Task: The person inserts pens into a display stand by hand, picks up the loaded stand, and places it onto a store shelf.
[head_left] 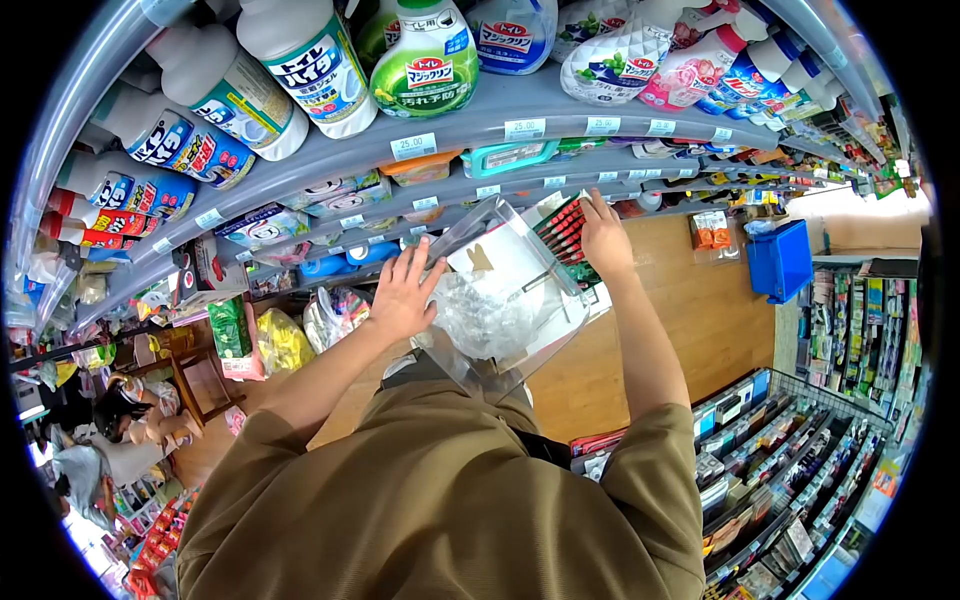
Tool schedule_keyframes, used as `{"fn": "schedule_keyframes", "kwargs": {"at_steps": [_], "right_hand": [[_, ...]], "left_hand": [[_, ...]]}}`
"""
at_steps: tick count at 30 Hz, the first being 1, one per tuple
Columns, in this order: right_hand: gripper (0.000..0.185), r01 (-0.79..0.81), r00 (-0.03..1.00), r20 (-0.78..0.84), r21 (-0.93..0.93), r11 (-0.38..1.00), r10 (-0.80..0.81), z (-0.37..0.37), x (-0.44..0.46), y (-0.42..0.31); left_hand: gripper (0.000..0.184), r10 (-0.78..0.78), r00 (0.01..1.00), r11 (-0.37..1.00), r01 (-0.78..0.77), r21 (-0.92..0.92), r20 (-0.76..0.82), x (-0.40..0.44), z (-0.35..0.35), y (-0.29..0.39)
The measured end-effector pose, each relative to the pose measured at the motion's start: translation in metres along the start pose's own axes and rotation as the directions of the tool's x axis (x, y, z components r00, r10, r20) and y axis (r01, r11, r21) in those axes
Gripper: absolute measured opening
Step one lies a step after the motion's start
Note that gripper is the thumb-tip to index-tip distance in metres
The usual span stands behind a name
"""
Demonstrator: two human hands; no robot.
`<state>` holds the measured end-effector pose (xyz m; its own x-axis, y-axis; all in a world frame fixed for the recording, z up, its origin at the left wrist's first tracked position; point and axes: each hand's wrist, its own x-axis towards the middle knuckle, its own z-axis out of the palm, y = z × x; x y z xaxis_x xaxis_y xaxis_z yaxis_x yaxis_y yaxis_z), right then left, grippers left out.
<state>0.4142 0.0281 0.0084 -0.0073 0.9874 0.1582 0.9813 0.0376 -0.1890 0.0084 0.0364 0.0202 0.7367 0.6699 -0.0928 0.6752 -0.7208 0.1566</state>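
Observation:
A clear plastic bag or cover (487, 310), crumpled in front, lies over an open white box (510, 262) before my body. My left hand (405, 290) rests at the left edge of the clear plastic, fingers spread, palm down. At the box's far right side, my right hand (605, 243) has its fingers together against a row of red-and-green packs (563, 232). The thumb of that hand is hidden, and what the packs contain cannot be made out.
A store shelf (450, 125) with toilet cleaner bottles (425, 65) and price tags curves across the front. Bagged goods (284, 340) stand on the floor at left. A blue bin (780, 262) is at right, and a wire rack (800, 450) of small packaged goods is behind right.

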Motion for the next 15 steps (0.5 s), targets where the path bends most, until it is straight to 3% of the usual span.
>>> {"fn": "schedule_keyframes", "kwargs": {"at_steps": [3, 5, 7, 8, 11, 12, 13, 14, 15], "right_hand": [[0.043, 0.069, 0.997, 0.029, -0.104, 0.992, -0.066, 0.003, 0.001, 0.000], [0.044, -0.002, 0.999, 0.037, -0.082, 0.997, 0.005, 0.000, -0.001, -0.005], [0.047, -0.066, 0.997, 0.042, 0.114, 0.991, 0.062, -0.007, 0.001, -0.004], [0.047, -0.064, 0.998, 0.035, 0.111, 0.992, 0.060, -0.010, 0.000, -0.005], [0.060, -0.377, 0.906, -0.010, 0.435, 0.818, 0.423, -0.021, -0.011, 0.002], [0.072, -0.341, 0.918, -0.022, 0.467, 0.816, 0.396, -0.025, -0.019, 0.010], [0.072, -0.343, 0.916, -0.026, 0.467, 0.815, 0.401, -0.032, -0.025, 0.012], [0.071, -0.388, 0.901, 0.016, 0.482, 0.786, 0.434, -0.040, -0.033, 0.014], [0.069, -0.433, 0.882, 0.060, 0.494, 0.754, 0.467, -0.048, -0.040, 0.020]], "left_hand": [[0.082, 0.003, 1.000, 1.000, -0.003, -0.020, -0.001, 0.001, 0.001, 0.000], [0.082, 0.005, 1.000, 0.999, -0.005, -0.036, -0.005, 0.004, 0.000, 0.000], [0.081, -0.008, 0.999, 0.998, 0.010, -0.063, 0.034, 0.007, -0.003, -0.001], [0.081, -0.007, 1.000, 0.998, 0.008, -0.060, 0.027, 0.008, -0.004, -0.002], [0.070, -0.031, 0.996, 0.990, 0.041, -0.132, 0.078, 0.014, -0.008, -0.007], [0.066, -0.072, 0.990, 0.973, 0.096, -0.210, 0.119, 0.019, -0.007, -0.015], [0.063, -0.106, 0.981, 0.947, 0.150, -0.285, 0.163, 0.024, -0.005, -0.023], [0.055, -0.097, 0.995, 0.938, 0.102, -0.330, 0.031, 0.025, -0.002, -0.027], [0.055, -0.087, 0.996, 0.939, 0.092, -0.330, 0.030, 0.027, 0.001, -0.029]]}}
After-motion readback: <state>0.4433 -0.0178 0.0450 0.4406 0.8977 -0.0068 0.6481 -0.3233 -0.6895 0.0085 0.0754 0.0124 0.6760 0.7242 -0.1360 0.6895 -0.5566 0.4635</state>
